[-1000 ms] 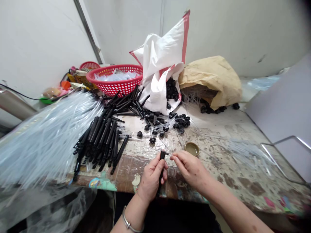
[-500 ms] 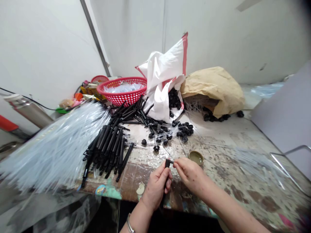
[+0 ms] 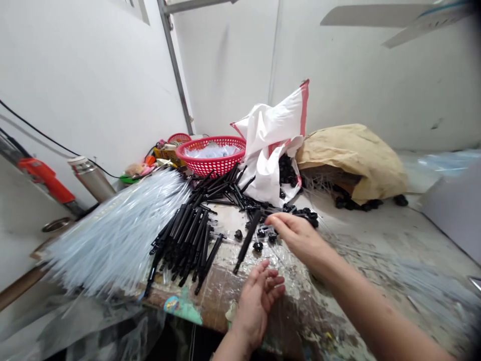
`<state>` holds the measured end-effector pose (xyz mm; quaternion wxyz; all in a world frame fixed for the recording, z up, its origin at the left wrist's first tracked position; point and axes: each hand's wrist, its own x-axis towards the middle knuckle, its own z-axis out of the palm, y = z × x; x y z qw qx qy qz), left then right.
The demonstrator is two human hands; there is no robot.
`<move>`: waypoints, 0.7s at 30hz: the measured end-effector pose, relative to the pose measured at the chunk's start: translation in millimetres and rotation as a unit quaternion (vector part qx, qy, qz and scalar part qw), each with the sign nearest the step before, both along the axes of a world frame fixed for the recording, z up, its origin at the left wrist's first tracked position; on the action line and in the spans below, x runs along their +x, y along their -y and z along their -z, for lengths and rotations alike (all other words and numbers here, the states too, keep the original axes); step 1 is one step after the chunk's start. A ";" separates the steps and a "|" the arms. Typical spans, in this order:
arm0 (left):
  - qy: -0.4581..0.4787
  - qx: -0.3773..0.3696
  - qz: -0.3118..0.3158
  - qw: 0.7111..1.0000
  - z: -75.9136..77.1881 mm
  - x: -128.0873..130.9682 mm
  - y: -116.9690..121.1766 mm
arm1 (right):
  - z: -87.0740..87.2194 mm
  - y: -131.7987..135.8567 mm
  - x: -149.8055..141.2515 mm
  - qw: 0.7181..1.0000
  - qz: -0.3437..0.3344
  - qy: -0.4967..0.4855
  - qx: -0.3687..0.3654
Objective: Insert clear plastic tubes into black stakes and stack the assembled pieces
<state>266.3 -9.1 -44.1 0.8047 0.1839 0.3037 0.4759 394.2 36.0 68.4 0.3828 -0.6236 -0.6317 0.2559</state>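
A black plastic tube [image 3: 247, 243] hangs at a slant, its upper end at the fingertips of my right hand [image 3: 295, 231]. The right fingers are pinched together there, so the tube appears held by its top. My left hand [image 3: 259, 303] is below and in front of the tube, palm turned up, fingers apart, with nothing in it. To the left lies a pile of similar black tubes [image 3: 188, 238] on the worktable [image 3: 221, 273]. Small black caps [image 3: 257, 247] are scattered just behind the right hand and the tube.
A large bundle of clear thin tubes [image 3: 120, 235] lies left. Behind stand a red basket [image 3: 214, 164], a white sack [image 3: 270, 125] and a brown paper bag [image 3: 356, 155] with clear tubes inside. More clear tubes [image 3: 432, 286] lie right. A steel flask [image 3: 92, 178] stands far left.
My left hand has let go of the black tube and opened. My right hand has carried the tube forward, away from me. The camera view has tilted up and shifted left.
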 end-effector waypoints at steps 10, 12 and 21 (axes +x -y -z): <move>0.028 -0.028 0.021 0.999 3.2 -2.4 -1.1 | 60.2 -82.0 -56.1 0.960 -0.063 0.267 -0.050; 0.036 -0.021 0.024 0.999 4.7 -3.2 -2.3 | 60.8 -94.3 -44.5 0.946 -0.033 0.315 -0.072; 0.047 -0.020 0.049 0.997 7.2 -2.8 -4.3 | 77.0 -145.5 -51.8 0.892 0.009 0.409 -0.194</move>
